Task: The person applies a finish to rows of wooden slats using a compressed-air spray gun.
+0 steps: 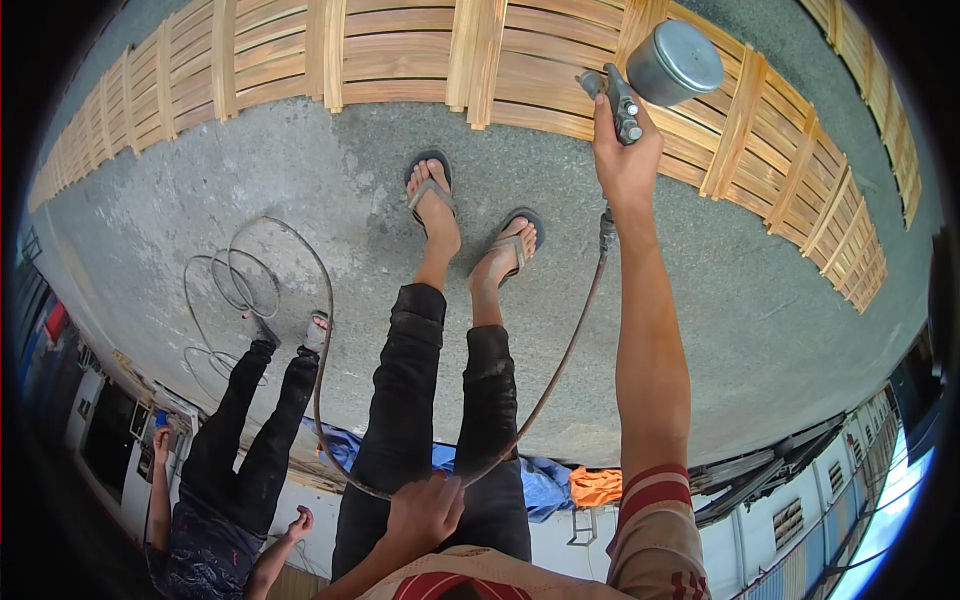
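My right hand (630,165) is wrapped round a metal spray gun (622,105), its arm stretched out ahead of me. A round silver paint cup (675,63) is fixed to the gun, above the slatted wooden panels (570,70). From below the gun, a thin dark air hose (578,330) curves back towards my waist. There my left hand (425,510) is closed round the hose, in front of my thighs. Past that hand the hose runs left and lies in loose loops on the ground.
Wooden panels form a long curved row on the grey concrete (400,240), with more panels (880,110) behind at right. Another person (235,450) stands at left near the hose loops (240,280). Blue tarp (545,488) and orange cloth (597,486) lie behind me.
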A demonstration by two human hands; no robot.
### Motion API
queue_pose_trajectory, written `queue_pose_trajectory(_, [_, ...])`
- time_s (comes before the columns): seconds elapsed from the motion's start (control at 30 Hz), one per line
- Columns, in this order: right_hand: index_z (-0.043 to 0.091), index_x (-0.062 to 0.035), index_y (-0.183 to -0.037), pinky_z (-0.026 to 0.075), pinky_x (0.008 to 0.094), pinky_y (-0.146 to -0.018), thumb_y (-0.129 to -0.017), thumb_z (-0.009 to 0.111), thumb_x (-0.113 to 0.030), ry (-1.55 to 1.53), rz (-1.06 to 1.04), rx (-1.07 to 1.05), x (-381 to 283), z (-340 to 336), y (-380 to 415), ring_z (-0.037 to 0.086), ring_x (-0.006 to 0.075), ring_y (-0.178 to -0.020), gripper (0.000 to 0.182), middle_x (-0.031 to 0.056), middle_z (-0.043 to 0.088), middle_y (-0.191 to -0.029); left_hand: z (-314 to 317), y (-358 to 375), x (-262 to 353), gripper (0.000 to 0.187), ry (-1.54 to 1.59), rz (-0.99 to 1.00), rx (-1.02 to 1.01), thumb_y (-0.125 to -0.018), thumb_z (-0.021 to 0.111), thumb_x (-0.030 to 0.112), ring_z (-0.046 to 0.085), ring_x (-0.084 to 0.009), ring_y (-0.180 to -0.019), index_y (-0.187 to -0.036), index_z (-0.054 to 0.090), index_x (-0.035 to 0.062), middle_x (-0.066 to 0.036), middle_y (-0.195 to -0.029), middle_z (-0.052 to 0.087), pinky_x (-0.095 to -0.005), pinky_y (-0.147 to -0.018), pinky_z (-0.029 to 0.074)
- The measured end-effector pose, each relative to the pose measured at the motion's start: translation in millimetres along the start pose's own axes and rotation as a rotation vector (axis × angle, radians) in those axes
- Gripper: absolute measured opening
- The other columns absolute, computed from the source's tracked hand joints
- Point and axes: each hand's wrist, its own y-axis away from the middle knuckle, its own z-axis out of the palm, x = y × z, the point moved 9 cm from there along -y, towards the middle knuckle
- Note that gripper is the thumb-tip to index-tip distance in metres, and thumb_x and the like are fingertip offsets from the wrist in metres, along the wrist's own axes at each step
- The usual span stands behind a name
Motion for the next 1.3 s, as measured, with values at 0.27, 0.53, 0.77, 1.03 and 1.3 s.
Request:
queue_pose_trajectory(0.27, [0.069,0.0107,-0.135,0.060,0.0465,-0.085,-0.104,0.069,-0.016,0.186,0.051,0.171,11,-46,25,0.079,0.0451,-0.105,0.041,0.0324,0.078,-0.108,7,10,0,0.018,-0.031,0.010,0.017,-0.088,0.077,0.014,0.062,-0.0251,-0.059,-0.103,0.070,0.0057,-0.006,-0.077,0.060,-0.0400,-0.054,0.049])
queue_pose_trajectory(0.53, [0.070,0.0095,-0.133,0.060,0.0449,-0.081,-0.103,0.069,-0.015,0.074,-0.026,0.162,2,-3,45,0.081,0.0399,-0.094,0.039,0.0292,0.079,-0.101,15,24,-3,0.015,-0.013,0.001,0.046,-0.087,0.078,0.015,0.061,-0.0244,-0.057,-0.095,0.066,0.0098,-0.005,-0.072,0.055,-0.0408,-0.054,0.047])
queue_pose_trajectory(0.77, [0.072,0.0086,-0.131,0.059,0.0385,-0.077,-0.101,0.074,-0.017,-0.127,-0.020,0.022,-2,49,66,0.075,0.0174,-0.086,0.039,0.0199,0.080,-0.094,27,31,-4,0.015,0.015,-0.016,0.046,-0.087,0.079,0.015,0.060,-0.0249,-0.058,-0.096,0.067,0.0105,-0.005,-0.073,0.056,-0.0421,-0.055,0.046])
queue_pose_trajectory(1.03, [0.073,0.0075,-0.131,0.058,0.0377,-0.074,-0.102,0.073,-0.018,-0.134,0.064,-0.059,-1,40,74,0.074,0.0167,-0.082,0.039,0.0193,0.079,-0.091,45,37,-2,0.016,0.025,0.005,0.050,-0.087,0.079,0.015,0.061,-0.0248,-0.059,-0.099,0.069,0.0092,-0.006,-0.074,0.057,-0.0413,-0.056,0.047])
queue_pose_trajectory(1.3, [0.072,0.0083,-0.131,0.059,0.0443,-0.073,-0.103,0.071,-0.019,0.093,0.011,0.120,31,-24,81,0.079,0.0298,-0.080,0.039,0.0255,0.078,-0.090,38,61,3,0.020,0.023,-0.012,0.047,-0.085,0.082,0.014,0.065,-0.0244,-0.060,-0.102,0.075,0.0060,-0.005,-0.073,0.062,-0.0389,-0.058,0.051])
